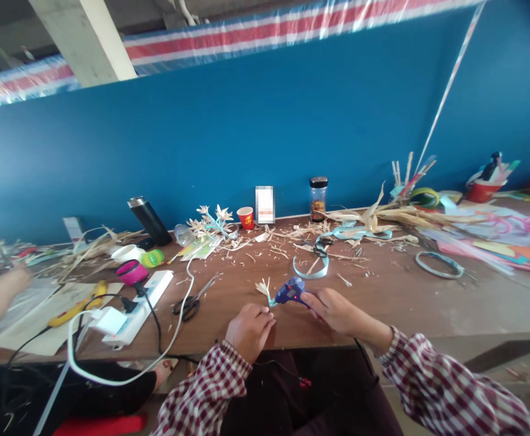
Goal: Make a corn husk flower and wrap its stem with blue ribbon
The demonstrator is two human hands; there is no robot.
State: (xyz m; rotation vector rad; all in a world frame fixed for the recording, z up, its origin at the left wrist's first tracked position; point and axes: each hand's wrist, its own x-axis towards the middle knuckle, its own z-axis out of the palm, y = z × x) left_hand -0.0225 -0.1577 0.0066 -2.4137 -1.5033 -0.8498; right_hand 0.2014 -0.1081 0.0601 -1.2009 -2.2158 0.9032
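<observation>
My right hand (335, 310) is wrapped round the handle of a blue hot glue gun (291, 291) with a small red light on it. Its nozzle points left and meets the light-blue stem of a small pale husk flower (263, 287); whether they touch I cannot tell. The fingers of my left hand (251, 330) pinch the lower end of that stem, close over the table's front part. Beyond the glue gun lies a loop of light-blue ribbon (312, 275). Left of my left hand is a pair of scissors (194, 301), blades pointing away from me.
A white power strip (142, 312) with cables stands at left, near a yellow glue gun (78, 304). Behind are finished husk flowers (212, 221), a red paper cup (245, 218), a glass jar (318, 200) and a black bottle (150, 221). Another person's hand (10, 283) is at far left.
</observation>
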